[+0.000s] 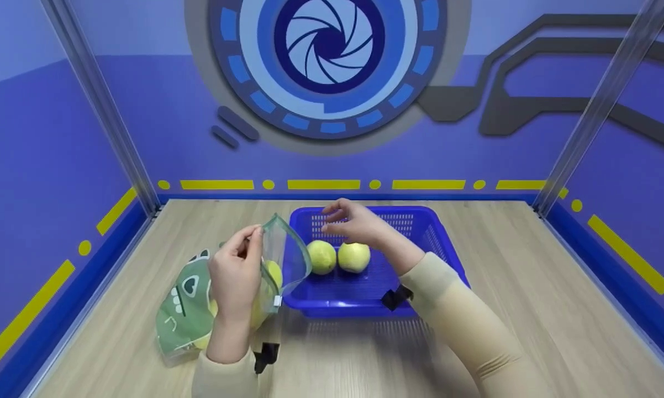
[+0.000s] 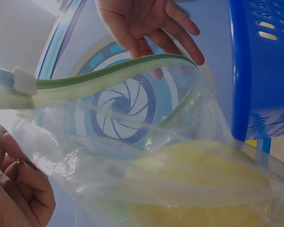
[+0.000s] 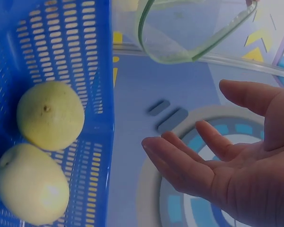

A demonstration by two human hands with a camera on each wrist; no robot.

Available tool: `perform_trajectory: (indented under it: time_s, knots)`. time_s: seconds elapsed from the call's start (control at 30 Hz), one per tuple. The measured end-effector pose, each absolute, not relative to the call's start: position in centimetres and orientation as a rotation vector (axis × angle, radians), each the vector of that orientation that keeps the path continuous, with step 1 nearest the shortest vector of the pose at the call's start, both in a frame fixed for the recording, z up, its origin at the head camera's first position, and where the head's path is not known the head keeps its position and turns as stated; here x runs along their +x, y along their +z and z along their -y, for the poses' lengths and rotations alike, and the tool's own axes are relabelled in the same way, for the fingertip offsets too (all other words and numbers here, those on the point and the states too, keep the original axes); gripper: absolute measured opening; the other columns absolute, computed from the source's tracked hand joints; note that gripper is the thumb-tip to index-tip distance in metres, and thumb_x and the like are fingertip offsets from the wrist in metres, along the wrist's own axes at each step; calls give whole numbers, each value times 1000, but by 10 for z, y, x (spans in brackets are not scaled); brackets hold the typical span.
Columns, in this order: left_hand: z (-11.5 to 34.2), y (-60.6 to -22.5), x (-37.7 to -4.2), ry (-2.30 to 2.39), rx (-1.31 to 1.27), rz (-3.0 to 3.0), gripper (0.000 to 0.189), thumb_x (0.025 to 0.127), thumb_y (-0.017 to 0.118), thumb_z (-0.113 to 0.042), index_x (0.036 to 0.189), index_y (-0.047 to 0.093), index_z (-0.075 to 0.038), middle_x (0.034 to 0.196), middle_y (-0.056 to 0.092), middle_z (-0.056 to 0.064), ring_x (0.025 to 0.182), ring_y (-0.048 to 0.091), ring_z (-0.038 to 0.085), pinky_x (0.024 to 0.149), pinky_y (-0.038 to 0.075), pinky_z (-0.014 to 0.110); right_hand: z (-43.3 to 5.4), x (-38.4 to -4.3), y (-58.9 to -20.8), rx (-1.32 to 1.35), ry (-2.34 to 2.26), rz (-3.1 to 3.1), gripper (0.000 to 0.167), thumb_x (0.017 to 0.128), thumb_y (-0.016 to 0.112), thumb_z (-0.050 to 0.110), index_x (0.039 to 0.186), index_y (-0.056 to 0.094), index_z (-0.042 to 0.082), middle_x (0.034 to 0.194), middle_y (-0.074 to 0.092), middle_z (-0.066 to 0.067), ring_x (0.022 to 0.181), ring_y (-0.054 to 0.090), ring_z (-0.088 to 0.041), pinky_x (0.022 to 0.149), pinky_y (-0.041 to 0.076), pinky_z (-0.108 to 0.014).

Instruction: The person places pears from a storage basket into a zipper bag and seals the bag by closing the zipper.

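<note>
My left hand (image 1: 235, 276) pinches the top edge of a clear zip bag (image 1: 184, 312) printed with a green cartoon face. The bag's mouth gapes toward the basket, its green zip strip (image 2: 118, 71) carrying a white slider (image 2: 24, 81). Inside it a yellow fruit (image 2: 199, 182) shows through the plastic. Over the blue basket (image 1: 343, 305), my right hand (image 1: 359, 224) is held with fingers spread and nothing in them. Two round yellow-green fruits (image 1: 321, 257) lie side by side in the basket, below that hand; the right-hand one (image 1: 354, 258) is partly overlapped by it.
The perforated basket stands toward the back of a light wooden table (image 1: 509, 309), right of the bag. Blue printed walls (image 1: 365, 160) enclose the table at the back and both sides, with metal posts (image 1: 111, 116) at the corners.
</note>
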State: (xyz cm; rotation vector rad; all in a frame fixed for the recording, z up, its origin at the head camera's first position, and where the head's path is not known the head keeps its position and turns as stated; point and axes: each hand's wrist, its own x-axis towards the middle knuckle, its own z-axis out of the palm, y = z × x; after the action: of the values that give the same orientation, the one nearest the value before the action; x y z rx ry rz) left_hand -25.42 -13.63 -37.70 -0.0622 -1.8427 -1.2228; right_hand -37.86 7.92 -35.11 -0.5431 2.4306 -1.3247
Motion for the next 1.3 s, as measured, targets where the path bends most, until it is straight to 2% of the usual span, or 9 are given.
perform_trajectory:
  time_s: [0.23,0.4,0.63,0.83,1.13,1.3]
  knots:
    - [137,-378,-255,-1229,-72,1840,12,96,70,-4,100,78,4,60,49,3,53,36,3,49,27,15,-88,-397,-355,-527,-1212,-2497,42,97,70,28,134,58,16,146,58,-18,124,63,-34,96,55,-52]
    - [137,-378,-255,-1223,-73,1837,11,96,70,-3,99,78,3,59,49,3,53,36,3,48,26,15,-93,-408,-357,-511,-1146,-2531,42,96,71,28,135,59,15,145,59,-18,129,60,-35,103,51,-52]
    - [136,-378,-255,-1209,-54,1854,12,96,70,-4,100,79,2,59,49,2,53,36,3,48,26,16,-101,-421,-364,-473,-1080,-2539,51,97,71,28,142,56,10,146,59,-18,134,58,-36,104,51,-49]
    - [136,-377,-255,-1222,-41,1866,12,96,70,-5,101,79,2,60,50,3,53,37,4,48,27,16,-104,-431,-373,-534,-999,-2580,52,96,72,28,141,57,9,148,56,-21,140,52,-39,114,44,-53]
    - [136,-377,-256,-1223,-63,1854,12,97,69,-4,101,78,3,60,49,3,53,36,2,48,26,16,-105,-440,-393,-611,-802,-2616,57,92,76,25,142,57,6,149,53,-26,140,50,-42,117,41,-53]
    - [136,-378,-256,-1222,-67,1850,12,97,69,-4,101,78,3,59,50,3,53,36,2,48,26,15,-104,-441,-403,-632,-696,-2627,60,88,79,26,141,58,7,146,56,-24,135,54,-40,113,45,-51]
